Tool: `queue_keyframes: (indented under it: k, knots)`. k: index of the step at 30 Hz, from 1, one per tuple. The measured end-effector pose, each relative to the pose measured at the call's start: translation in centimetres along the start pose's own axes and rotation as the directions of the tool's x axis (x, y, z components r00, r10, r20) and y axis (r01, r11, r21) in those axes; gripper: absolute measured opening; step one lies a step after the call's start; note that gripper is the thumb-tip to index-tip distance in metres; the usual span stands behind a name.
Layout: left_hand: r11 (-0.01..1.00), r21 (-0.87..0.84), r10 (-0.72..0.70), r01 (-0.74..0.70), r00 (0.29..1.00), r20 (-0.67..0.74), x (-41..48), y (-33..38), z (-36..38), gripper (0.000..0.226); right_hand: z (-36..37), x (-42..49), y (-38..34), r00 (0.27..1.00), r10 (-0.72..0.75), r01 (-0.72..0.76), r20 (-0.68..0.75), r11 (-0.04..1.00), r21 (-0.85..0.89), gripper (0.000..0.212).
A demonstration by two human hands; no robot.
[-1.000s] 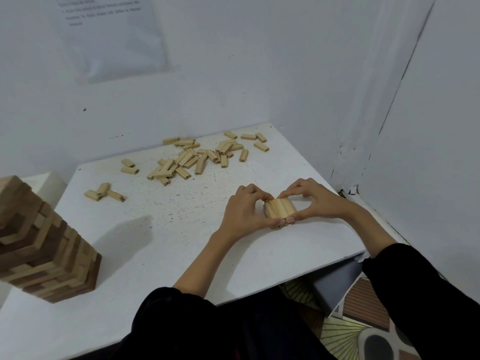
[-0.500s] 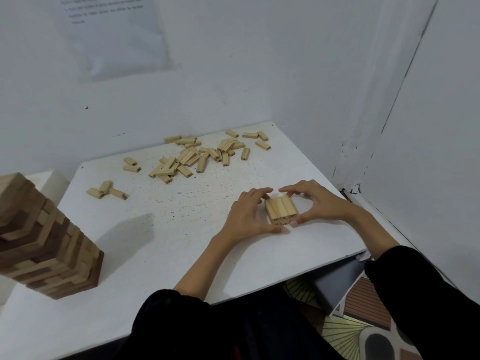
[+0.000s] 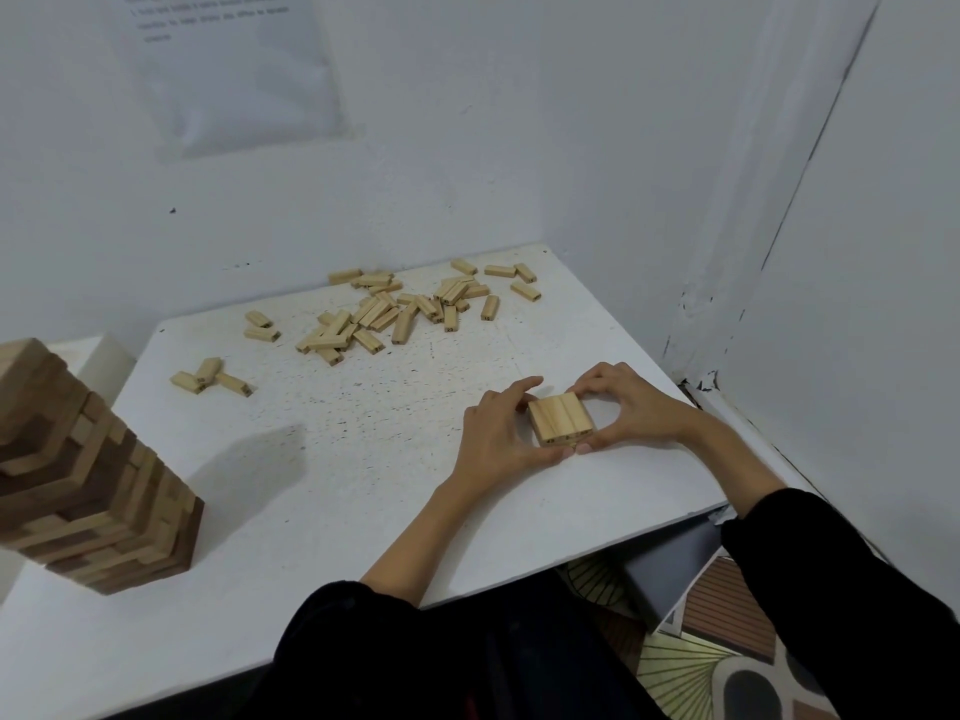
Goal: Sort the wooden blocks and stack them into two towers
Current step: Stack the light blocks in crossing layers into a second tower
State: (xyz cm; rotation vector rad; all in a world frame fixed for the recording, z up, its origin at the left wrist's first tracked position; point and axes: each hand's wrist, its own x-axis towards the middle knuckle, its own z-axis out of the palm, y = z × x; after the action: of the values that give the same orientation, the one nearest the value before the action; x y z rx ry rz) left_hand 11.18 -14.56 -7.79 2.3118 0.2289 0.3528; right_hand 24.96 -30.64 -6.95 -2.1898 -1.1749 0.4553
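Left hand (image 3: 498, 433) and right hand (image 3: 631, 407) cup base layer (image 3: 560, 417) between them: three pale blocks side by side, flat on table (image 3: 363, 459), curled fingers and thumbs squeezing its edges. Tall tower (image 3: 88, 475) stands well left of left hand, looks finished. Loose blocks (image 3: 395, 309) lie scattered beyond both hands, well apart, many unstacked. Judgement: second tower barely begun, one layer only; bulk of stacking left.

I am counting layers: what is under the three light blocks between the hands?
Only white table shows around the blocks. Thumbs cover their lower front edge, so contact is hidden.
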Motion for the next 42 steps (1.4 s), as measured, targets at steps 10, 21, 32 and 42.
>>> queue_keyframes:
  k: [10, 21, 32, 42]
  knots:
    - [1.0, 0.011, 0.017, -0.017, 1.0, 0.016, -0.2, -0.1, -0.3, 0.1, -1.0, 0.0, -0.1, 0.995, 0.032, -0.035, 0.099, 0.999, 0.038, 0.082]
    - [0.997, 0.078, -0.004, 0.019, 0.982, -0.189, 5.1, -5.2, -8.6, 0.018, -1.9, 8.1, -4.5, 0.998, -0.003, 0.011, -0.069, 0.994, 0.112, 0.033]
    - [0.911, 0.306, -0.188, 0.278, 0.938, -0.291, 11.7, -11.3, -10.5, 0.043, 0.8, 21.7, -3.8, 0.958, 0.224, -0.256, -0.182, 0.949, -0.183, 0.03]
    - [0.973, 0.09, -0.165, 0.212, 0.914, -0.37, 12.5, -12.1, -11.1, 0.012, 2.1, 22.9, -8.6, 0.98, 0.147, -0.143, -0.131, 0.989, 0.038, 0.027]
